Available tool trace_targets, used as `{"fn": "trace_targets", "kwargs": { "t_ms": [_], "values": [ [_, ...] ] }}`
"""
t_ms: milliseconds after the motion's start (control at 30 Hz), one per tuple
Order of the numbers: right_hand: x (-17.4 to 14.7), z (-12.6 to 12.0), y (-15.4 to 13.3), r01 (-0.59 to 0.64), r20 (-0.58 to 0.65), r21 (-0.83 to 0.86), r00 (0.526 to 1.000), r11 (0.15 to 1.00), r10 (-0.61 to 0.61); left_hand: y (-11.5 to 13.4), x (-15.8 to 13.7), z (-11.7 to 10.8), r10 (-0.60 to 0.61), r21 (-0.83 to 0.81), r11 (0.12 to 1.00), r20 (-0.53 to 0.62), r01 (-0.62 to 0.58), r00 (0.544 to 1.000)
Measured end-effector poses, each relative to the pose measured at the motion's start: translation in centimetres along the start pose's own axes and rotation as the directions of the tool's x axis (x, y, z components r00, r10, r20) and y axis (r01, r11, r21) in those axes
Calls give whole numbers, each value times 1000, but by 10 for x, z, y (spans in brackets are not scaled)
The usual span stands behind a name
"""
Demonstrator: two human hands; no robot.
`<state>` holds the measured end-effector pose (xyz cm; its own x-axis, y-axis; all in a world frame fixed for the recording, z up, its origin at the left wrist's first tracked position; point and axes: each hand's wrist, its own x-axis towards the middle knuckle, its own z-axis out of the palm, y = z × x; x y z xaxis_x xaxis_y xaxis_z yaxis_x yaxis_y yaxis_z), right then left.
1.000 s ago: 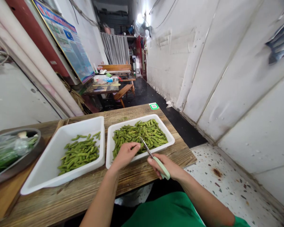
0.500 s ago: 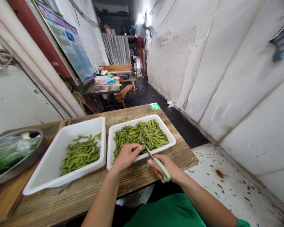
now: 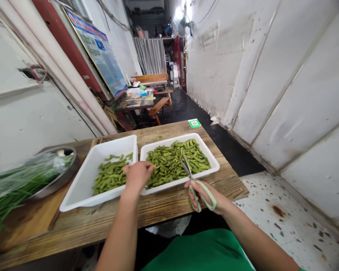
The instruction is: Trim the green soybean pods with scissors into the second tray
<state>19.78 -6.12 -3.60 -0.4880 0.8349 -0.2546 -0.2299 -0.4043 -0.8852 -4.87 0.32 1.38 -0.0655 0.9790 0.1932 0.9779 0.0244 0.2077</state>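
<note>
My left hand (image 3: 137, 175) hovers back-up over the gap between two white plastic trays, its visible fingers apart and others hidden beneath it. I make out no pod in it. My right hand (image 3: 200, 194) grips pale-green-handled scissors (image 3: 210, 197), blades parted and pointing over the right tray's near rim. The right tray (image 3: 214, 166) holds a thick layer of green edamame pods (image 3: 173, 162). In the left tray (image 3: 81, 180), a smaller heap of pods (image 3: 110, 175) lies toward the right side.
Both trays rest on a wooden table (image 3: 158, 210). At left, a metal basin (image 3: 70, 169) holds bagged long green leaves (image 3: 19, 188) beside a wooden board (image 3: 34, 218). A green QR card (image 3: 194, 123) lies at the far corner. Another table (image 3: 138, 103) and a bench (image 3: 159, 106) stand beyond.
My left hand has moved left from the right tray's near edge toward the left tray. The scissors, closed before, now have their blades apart. The view has turned slightly left.
</note>
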Motion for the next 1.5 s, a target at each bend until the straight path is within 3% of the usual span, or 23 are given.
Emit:
{"fn": "trace_targets", "kwargs": {
  "t_ms": [133,233,300,367,433,500,600,767,900,1000,1200,1300,1400,1500],
  "values": [
    [-1,-2,1,3,1,-34,1000,999,-3,24,12,26,59,48,997,79,-63,995],
    [-3,-4,1,13,1,-43,1000,999,-12,27,15,23,70,-235,971,77,-50,995],
    [-3,-4,0,21,12,-48,1000,999,-21,29,13,15,80,-588,809,127,10,989],
    [-4,-3,-1,38,38,-67,999,997,-35,35,10,8,129,-834,535,239,135,962],
    [-4,-1,-3,59,63,-101,997,993,-53,42,5,6,185,-897,352,348,268,919],
    [-4,1,-5,80,72,-143,995,986,-70,48,1,9,209,-895,300,401,332,892],
    [-2,3,-5,96,60,-188,994,978,-86,54,-3,18,213,-904,307,369,296,905],
    [0,3,-2,90,45,-197,996,976,-83,56,-6,28,113,-889,424,242,173,964],
    [1,3,-2,69,15,-190,998,979,-67,58,-7,28,69,-913,395,138,100,988],
    [0,4,-4,45,27,-192,999,980,-41,60,-9,29,71,-932,359,88,57,994],
    [2,5,-2,58,7,-289,998,956,-59,62,-15,31,93,-888,460,20,-25,995],
    [3,5,0,41,0,-338,999,940,-43,64,-16,32,77,-891,452,-3,-38,997],
    [-3,8,-3,71,-11,-508,996,858,-88,64,-17,33,-36,-889,458,-43,-22,998],
    [-13,12,-11,118,-47,-760,971,639,-234,64,-18,35,-154,-858,512,-50,37,987]
  ]
}}
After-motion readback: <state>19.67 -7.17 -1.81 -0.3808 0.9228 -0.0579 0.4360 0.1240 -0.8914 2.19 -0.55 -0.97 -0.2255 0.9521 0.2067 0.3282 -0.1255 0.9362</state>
